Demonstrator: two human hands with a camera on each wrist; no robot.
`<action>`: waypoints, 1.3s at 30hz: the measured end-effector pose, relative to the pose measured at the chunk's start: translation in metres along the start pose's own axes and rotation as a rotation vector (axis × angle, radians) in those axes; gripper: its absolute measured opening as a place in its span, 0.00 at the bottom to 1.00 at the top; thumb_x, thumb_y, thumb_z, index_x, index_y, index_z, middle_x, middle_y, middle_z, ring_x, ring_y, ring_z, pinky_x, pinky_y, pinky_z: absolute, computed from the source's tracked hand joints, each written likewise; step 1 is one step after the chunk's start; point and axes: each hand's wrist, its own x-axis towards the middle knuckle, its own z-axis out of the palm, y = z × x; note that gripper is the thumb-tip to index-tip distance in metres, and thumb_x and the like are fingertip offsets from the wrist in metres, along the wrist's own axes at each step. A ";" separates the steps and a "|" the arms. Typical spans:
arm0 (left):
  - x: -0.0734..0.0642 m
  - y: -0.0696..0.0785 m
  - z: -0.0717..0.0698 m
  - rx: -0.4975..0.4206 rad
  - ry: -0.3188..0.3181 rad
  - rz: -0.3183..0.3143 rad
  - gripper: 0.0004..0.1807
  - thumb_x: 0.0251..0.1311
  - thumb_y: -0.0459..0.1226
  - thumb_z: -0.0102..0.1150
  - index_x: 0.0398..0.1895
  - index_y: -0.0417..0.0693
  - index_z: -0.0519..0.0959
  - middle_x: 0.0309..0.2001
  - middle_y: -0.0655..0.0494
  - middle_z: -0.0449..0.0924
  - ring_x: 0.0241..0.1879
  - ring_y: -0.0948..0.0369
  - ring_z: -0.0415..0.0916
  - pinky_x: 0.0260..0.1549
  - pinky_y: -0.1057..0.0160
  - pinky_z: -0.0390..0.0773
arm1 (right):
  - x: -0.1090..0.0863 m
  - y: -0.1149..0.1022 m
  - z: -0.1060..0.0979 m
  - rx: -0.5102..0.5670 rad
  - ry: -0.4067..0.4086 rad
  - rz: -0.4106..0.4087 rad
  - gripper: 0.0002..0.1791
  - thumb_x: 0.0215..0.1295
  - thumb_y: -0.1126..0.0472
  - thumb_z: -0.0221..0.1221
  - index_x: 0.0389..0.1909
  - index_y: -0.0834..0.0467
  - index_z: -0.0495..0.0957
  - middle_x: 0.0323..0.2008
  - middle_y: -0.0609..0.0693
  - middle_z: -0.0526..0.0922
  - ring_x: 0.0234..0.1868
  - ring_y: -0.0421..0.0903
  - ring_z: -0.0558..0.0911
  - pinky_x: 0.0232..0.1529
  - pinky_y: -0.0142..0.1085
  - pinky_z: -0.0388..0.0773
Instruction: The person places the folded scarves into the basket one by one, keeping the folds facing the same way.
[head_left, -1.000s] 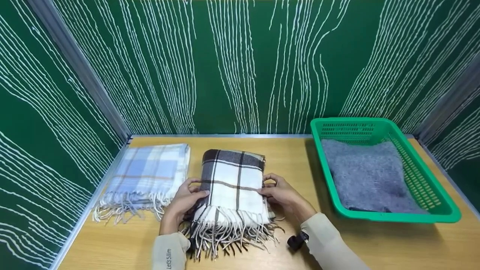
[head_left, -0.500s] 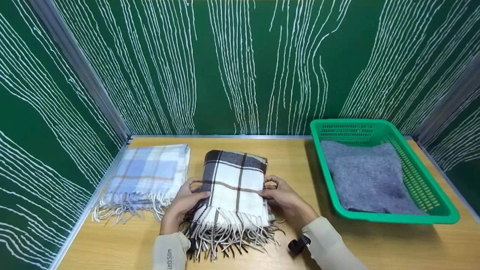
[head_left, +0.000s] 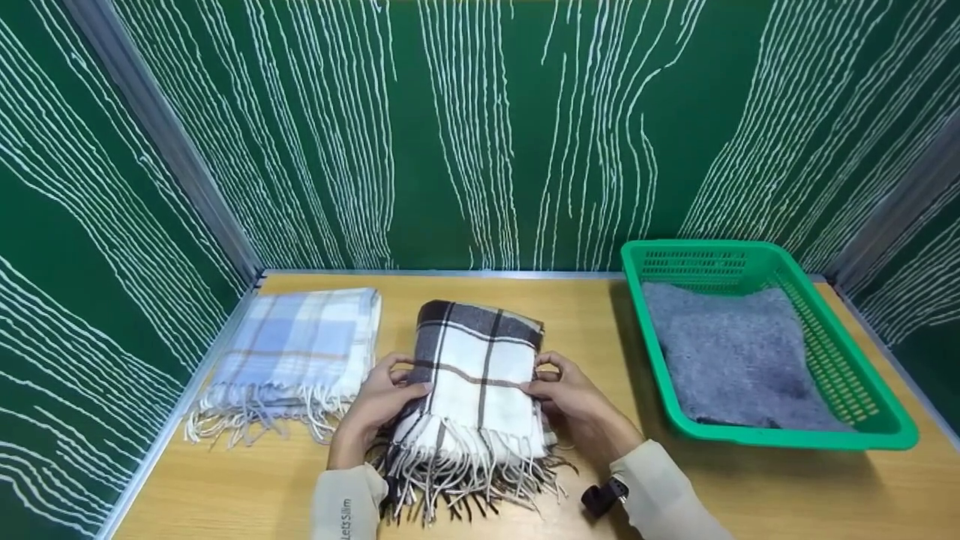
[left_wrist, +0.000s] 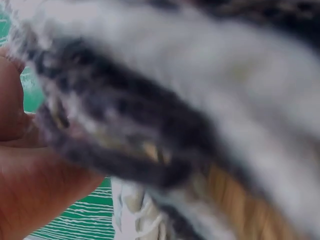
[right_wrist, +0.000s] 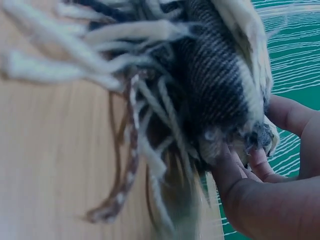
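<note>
Between the two hands lies a folded plaid scarf (head_left: 480,360), white with dark brown bands and a long fringe toward the person. My left hand (head_left: 382,397) grips its left edge, thumb on top and fingers round the side. At the opposite edge my right hand (head_left: 574,390) pinches the layers the same way, thumb on top. Blurred dark and white fringe (left_wrist: 125,105) fills the left wrist view, with part of the hand at its left. In the right wrist view, fingers (right_wrist: 232,175) reach under the folded layers of the scarf (right_wrist: 215,65).
A folded light blue and white plaid scarf (head_left: 300,345) lies on the table (head_left: 247,487) at the left. To the right stands a green plastic basket (head_left: 787,435) holding a folded grey fuzzy cloth (head_left: 735,352). Green walls (head_left: 465,135) with white lines enclose the table.
Both hands have shifted slightly to the right, carrying the brown and white scarf with them. The blue scarf and the basket have stayed in place.
</note>
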 end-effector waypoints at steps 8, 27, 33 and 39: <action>0.003 0.000 0.001 0.018 -0.008 -0.041 0.24 0.65 0.31 0.66 0.61 0.37 0.70 0.51 0.40 0.86 0.43 0.55 0.83 0.43 0.59 0.80 | 0.000 0.004 -0.003 -0.042 -0.036 0.005 0.17 0.67 0.73 0.61 0.53 0.61 0.67 0.34 0.46 0.83 0.34 0.40 0.83 0.39 0.33 0.81; 0.002 -0.001 0.007 -0.079 -0.021 0.003 0.24 0.59 0.25 0.65 0.57 0.37 0.69 0.45 0.42 0.87 0.37 0.56 0.84 0.39 0.60 0.82 | -0.005 0.000 -0.006 0.068 -0.045 0.037 0.27 0.63 0.76 0.63 0.59 0.62 0.65 0.35 0.49 0.83 0.28 0.41 0.81 0.29 0.32 0.79; 0.003 0.002 0.011 -0.129 -0.016 0.029 0.27 0.58 0.24 0.65 0.60 0.35 0.69 0.43 0.45 0.87 0.38 0.57 0.84 0.40 0.61 0.82 | -0.011 -0.009 -0.008 0.014 -0.026 -0.010 0.26 0.64 0.75 0.63 0.60 0.62 0.65 0.37 0.47 0.83 0.31 0.40 0.80 0.34 0.30 0.78; 0.003 0.004 0.016 -0.164 -0.001 0.050 0.28 0.56 0.24 0.66 0.60 0.35 0.69 0.44 0.47 0.87 0.38 0.57 0.84 0.41 0.62 0.83 | -0.017 -0.017 -0.012 -0.023 -0.018 -0.033 0.26 0.67 0.73 0.63 0.62 0.62 0.65 0.40 0.48 0.84 0.32 0.39 0.80 0.34 0.29 0.78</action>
